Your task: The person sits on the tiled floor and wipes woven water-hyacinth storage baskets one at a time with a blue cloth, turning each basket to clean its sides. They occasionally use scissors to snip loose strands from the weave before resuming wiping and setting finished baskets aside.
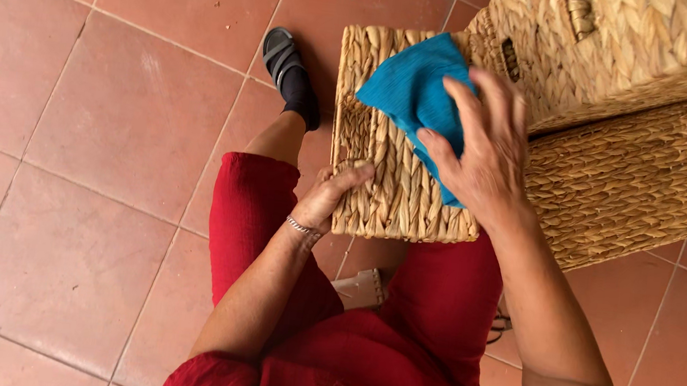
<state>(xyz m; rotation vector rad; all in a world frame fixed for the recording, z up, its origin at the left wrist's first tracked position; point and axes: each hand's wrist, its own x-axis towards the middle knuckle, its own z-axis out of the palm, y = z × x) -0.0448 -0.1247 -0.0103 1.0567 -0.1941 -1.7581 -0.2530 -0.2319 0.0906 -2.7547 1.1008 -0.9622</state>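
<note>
The cloth (pixel 412 90) is bright turquoise blue. The woven basket (pixel 379 180) beneath it is pale straw with a braided pattern. The clothing (pixel 359 365) is deep red, the floor tiles (pixel 105 193) terracotta, the sandal (pixel 281 55) black and grey.

The single head-worn camera is looking almost straight down from above the person's lap, sitting close over the woven basket (pixel 399 148) and taking in the tiled floor (pixel 110 151), probably tilting slightly forward.
</note>
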